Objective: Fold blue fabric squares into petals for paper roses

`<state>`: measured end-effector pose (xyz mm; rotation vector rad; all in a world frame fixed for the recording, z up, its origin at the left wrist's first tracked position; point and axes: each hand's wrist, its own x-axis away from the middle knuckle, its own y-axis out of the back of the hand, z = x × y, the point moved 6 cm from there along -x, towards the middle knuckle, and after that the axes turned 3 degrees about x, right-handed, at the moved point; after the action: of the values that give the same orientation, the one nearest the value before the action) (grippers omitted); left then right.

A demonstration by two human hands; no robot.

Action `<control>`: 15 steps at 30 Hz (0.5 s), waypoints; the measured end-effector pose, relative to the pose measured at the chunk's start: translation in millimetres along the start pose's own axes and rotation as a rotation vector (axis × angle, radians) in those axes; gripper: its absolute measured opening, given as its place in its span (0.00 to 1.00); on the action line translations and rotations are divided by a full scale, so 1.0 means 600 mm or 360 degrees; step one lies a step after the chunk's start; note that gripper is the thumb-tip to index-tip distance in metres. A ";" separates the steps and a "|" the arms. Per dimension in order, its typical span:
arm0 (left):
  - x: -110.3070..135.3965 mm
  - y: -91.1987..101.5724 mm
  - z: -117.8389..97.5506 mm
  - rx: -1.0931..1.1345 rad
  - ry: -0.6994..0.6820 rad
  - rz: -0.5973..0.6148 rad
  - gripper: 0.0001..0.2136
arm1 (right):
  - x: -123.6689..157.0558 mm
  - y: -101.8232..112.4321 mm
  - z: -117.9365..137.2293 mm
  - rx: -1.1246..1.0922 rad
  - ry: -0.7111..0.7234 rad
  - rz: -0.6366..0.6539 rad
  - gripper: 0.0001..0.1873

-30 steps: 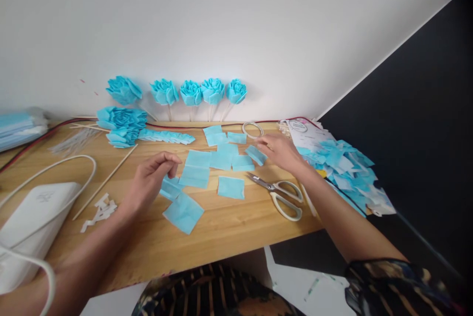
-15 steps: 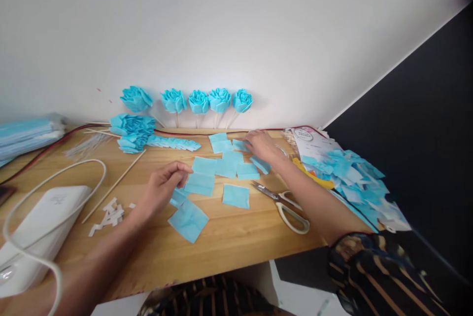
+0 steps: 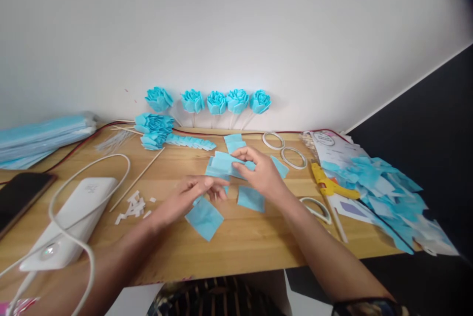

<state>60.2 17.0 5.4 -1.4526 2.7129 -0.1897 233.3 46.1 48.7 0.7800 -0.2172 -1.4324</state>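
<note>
My right hand (image 3: 256,170) pinches thin blue crepe-like squares (image 3: 225,160) between thumb and fingers, over the middle of the wooden table. Close by on the left, my left hand (image 3: 205,190) holds nothing that I can see; its fingers are loosely apart and slightly blurred. Just below it lies a flat blue square (image 3: 205,220), turned at an angle. Another square (image 3: 251,198) rests below my right hand. Behind the hands are overlapping pieces (image 3: 234,142), and one more piece (image 3: 280,167) sits to the right. My right forearm covers most of the scissors (image 3: 318,207).
Blue paper flowers on sticks (image 3: 236,101) lean on the wall. A row of folded petals (image 3: 192,142) lies left of centre. Tape rings (image 3: 293,158), a yellow glue gun (image 3: 330,185) and a heap of blue pieces (image 3: 384,188) are right; a power bank (image 3: 76,217) and phone (image 3: 24,197) left.
My right hand has come back toward me and now holds several blue squares gathered from the middle. My left hand has moved right, off the square's edge. The camera view has shifted left.
</note>
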 end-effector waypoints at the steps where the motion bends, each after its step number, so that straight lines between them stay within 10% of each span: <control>1: -0.002 -0.002 0.007 0.0111 0.0023 0.0029 0.26 | 0.002 -0.010 0.005 0.0018 0.0038 -0.0011 0.10; 10: -0.031 0.014 0.055 0.0800 0.0344 -0.0114 0.38 | 0.026 -0.032 0.041 0.0314 0.0668 -0.0237 0.22; 15: -0.030 0.015 0.044 0.1026 0.0325 -0.0192 0.28 | 0.039 -0.047 0.037 0.0303 0.0789 -0.0099 0.28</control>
<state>65.5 34.7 -22.3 -1.4318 2.3383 -1.1476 201.7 18.3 40.9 1.2800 0.0549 -1.2430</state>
